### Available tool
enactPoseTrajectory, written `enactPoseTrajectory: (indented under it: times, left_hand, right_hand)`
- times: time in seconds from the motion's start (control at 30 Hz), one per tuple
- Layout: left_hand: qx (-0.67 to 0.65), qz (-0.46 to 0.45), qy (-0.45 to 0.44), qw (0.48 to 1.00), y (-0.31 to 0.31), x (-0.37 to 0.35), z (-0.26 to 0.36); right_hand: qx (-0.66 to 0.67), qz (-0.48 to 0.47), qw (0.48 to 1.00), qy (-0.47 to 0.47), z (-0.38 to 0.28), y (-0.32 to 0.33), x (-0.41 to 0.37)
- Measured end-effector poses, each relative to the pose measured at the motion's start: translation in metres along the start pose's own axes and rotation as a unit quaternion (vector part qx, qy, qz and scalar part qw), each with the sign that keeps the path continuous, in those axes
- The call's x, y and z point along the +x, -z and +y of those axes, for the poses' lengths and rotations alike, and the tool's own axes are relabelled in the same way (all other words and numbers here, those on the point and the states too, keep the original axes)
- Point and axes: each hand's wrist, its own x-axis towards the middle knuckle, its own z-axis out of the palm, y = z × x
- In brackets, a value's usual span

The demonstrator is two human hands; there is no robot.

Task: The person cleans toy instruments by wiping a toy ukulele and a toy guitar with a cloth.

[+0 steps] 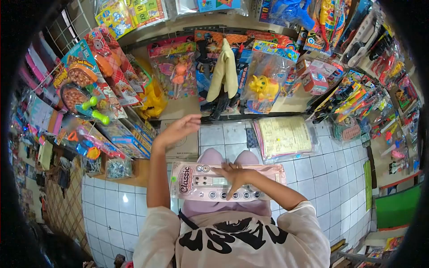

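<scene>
A long pink carded toy pack (183,190) marked "Classic" lies across my lap, over pale purple trousers. Small round dial-like pieces show along its front under clear plastic. My right hand (234,178) rests on the middle of the pack, fingers and thumb spread over its face. Raised beyond the pack's left end is my left hand (176,130), its fingers stretched out and nothing in them. It is above a brown cardboard box (178,111) at the foot of the shelf.
Bagged toys hang ahead, among them a doll pack (178,73) and a yellow elephant toy (263,87). A stack of printed sheets (286,136) in plastic lies on the tiled floor (120,223). Boxed toys (120,134) stand at left; packed shelves line the right.
</scene>
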Motion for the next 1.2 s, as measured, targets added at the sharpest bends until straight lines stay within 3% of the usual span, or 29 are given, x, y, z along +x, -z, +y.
enactPoseTrajectory:
  times: [0.13, 0.23, 0.37, 0.53, 0.63, 0.67, 0.7, 0.73, 0.8, 0.87, 0.97, 1.0, 1.1, 1.13, 1.2]
  left_hand:
    - [-0.049, 0.028, -0.024, 0.998, -0.024, -0.040, -0.019]
    - [-0.071, 0.059, -0.020, 0.996, -0.039, -0.063, -0.019]
    - [-0.098, 0.120, -0.066, 0.986, -0.055, -0.090, -0.004]
    - [-0.116, 0.240, -0.143, 0.953, -0.073, -0.084, 0.010]
    - [-0.031, 0.431, -0.261, 0.863, -0.116, -0.056, 0.030]
    - [-0.051, 0.418, -0.296, 0.857, -0.125, -0.041, 0.025]
    - [-0.027, 0.383, -0.292, 0.876, -0.137, -0.031, 0.033]
    - [-0.134, 0.308, -0.282, 0.899, -0.153, -0.014, 0.038]
    - [-0.102, 0.173, -0.271, 0.941, -0.184, 0.020, 0.052]
    - [-0.110, 0.066, -0.318, 0.940, -0.223, 0.054, 0.068]
    - [-0.232, 0.024, -0.250, 0.940, -0.259, 0.093, 0.097]
    - [-0.184, 0.069, -0.267, 0.943, -0.261, 0.110, 0.107]
    - [-0.303, 0.088, -0.279, 0.907, -0.269, 0.151, 0.136]
    - [-0.288, 0.099, -0.291, 0.907, -0.269, 0.167, 0.144]
    - [-0.272, 0.063, -0.306, 0.910, -0.270, 0.193, 0.163]
  right_hand:
    - [0.106, 0.043, 0.993, 0.007, 0.020, 0.005, -0.001]
    - [0.118, -0.006, 0.992, -0.042, 0.030, 0.009, 0.007]
    - [0.081, 0.046, 0.995, -0.044, 0.041, 0.012, -0.004]
    - [0.245, 0.280, 0.927, 0.055, 0.084, 0.007, -0.067]
    - [0.305, 0.422, 0.849, 0.093, 0.094, 0.003, -0.117]
    - [0.325, 0.462, 0.819, 0.102, 0.094, 0.002, -0.135]
    - [0.306, 0.482, 0.820, 0.027, 0.095, 0.003, -0.154]
    - [0.284, 0.529, 0.799, 0.023, 0.104, 0.001, -0.162]
    - [0.261, 0.604, 0.753, 0.006, 0.113, 0.001, -0.175]
    - [0.259, 0.661, 0.704, -0.020, 0.108, 0.011, -0.189]
    - [0.194, 0.741, 0.637, -0.087, 0.100, 0.025, -0.207]
    - [0.166, 0.763, 0.619, -0.083, 0.102, 0.029, -0.212]
    - [0.291, 0.759, 0.583, -0.006, 0.106, 0.034, -0.244]
    - [0.265, 0.779, 0.568, 0.031, 0.130, 0.032, -0.246]
    - [0.389, 0.770, 0.502, 0.063, 0.154, 0.041, -0.260]
